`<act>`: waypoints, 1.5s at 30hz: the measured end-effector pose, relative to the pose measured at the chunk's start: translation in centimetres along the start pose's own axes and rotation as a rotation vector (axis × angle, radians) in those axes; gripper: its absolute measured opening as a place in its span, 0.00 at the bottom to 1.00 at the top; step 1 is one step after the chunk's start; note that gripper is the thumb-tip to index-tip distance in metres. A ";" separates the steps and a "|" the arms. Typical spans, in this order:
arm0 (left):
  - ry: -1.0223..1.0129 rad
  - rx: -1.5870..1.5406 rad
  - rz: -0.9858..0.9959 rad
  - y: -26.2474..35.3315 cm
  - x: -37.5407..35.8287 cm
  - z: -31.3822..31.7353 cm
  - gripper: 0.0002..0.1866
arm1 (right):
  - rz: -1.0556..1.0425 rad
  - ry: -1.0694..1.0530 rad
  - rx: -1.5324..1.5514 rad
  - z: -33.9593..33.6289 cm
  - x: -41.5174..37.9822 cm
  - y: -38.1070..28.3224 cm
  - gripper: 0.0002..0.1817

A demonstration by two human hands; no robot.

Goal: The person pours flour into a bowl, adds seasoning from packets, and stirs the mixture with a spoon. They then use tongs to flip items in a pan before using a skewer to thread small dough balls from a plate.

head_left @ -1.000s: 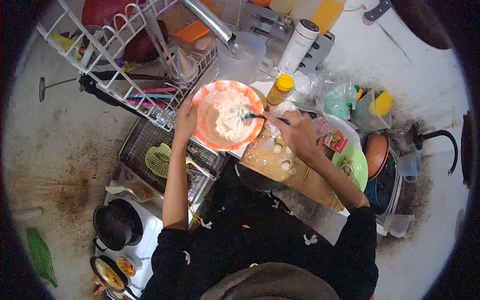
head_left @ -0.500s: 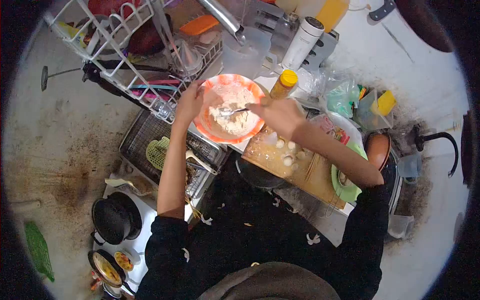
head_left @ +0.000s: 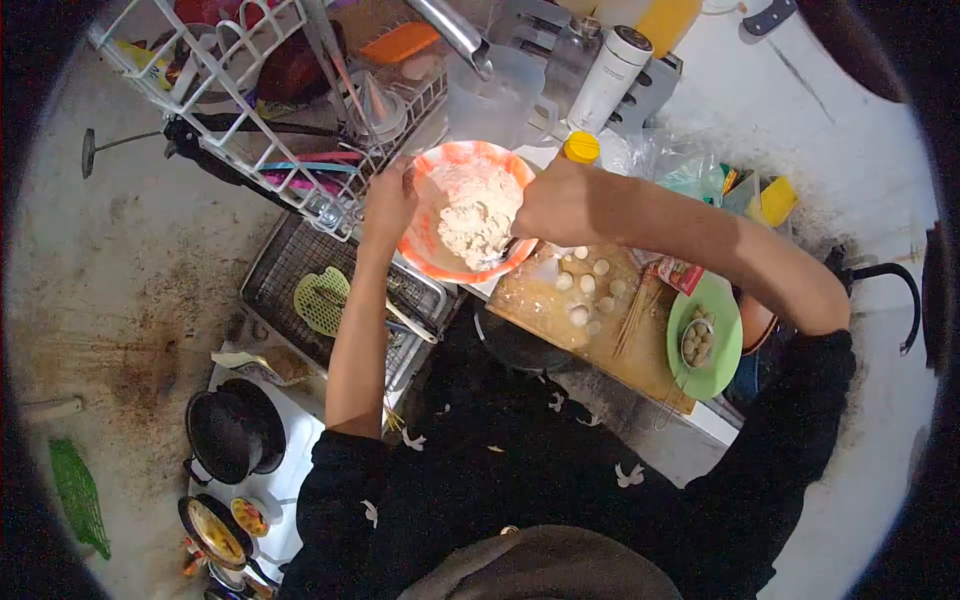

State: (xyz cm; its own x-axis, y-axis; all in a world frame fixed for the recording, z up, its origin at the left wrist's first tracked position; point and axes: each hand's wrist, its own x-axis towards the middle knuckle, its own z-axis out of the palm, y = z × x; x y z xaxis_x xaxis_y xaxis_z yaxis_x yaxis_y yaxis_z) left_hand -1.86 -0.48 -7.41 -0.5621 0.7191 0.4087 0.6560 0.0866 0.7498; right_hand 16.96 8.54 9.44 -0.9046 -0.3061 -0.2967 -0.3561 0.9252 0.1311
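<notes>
Round bowl (head_left: 468,151) lies between left hand (head_left: 388,205), gripping its rim, and right hand (head_left: 553,207), fisted round mostly hidden utensil (head_left: 508,246).

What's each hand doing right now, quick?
Left hand: holding the orange-and-white bowl by its edge.
Right hand: closed, holding a dark-handled utensil, mostly hidden.

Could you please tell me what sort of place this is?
It is most likely a kitchen, perhaps in a home. The bowl of pale mixture, the wooden board with small pale pieces, and the black pan suggest it.
</notes>
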 end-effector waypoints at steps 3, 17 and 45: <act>-0.002 0.012 -0.019 -0.1 0.1 0.4 0.11 | 0.076 -0.138 -0.036 -0.1 -0.4 0.2 0.03; -0.073 0.217 0.048 -0.3 2.1 -0.1 0.08 | 0.369 0.133 -0.190 2.2 -5.5 -7.4 0.11; -0.073 0.171 0.001 0.0 1.4 -0.3 0.09 | 0.767 0.262 0.464 9.4 -6.9 0.7 0.12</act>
State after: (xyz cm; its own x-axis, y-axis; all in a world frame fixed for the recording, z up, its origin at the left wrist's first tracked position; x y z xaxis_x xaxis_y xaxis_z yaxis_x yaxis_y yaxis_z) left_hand -2.85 0.33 -6.66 -0.5278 0.7666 0.3657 0.7361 0.1980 0.6473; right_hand 25.14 13.38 2.72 -0.8979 0.4367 -0.0550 0.4382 0.8752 -0.2051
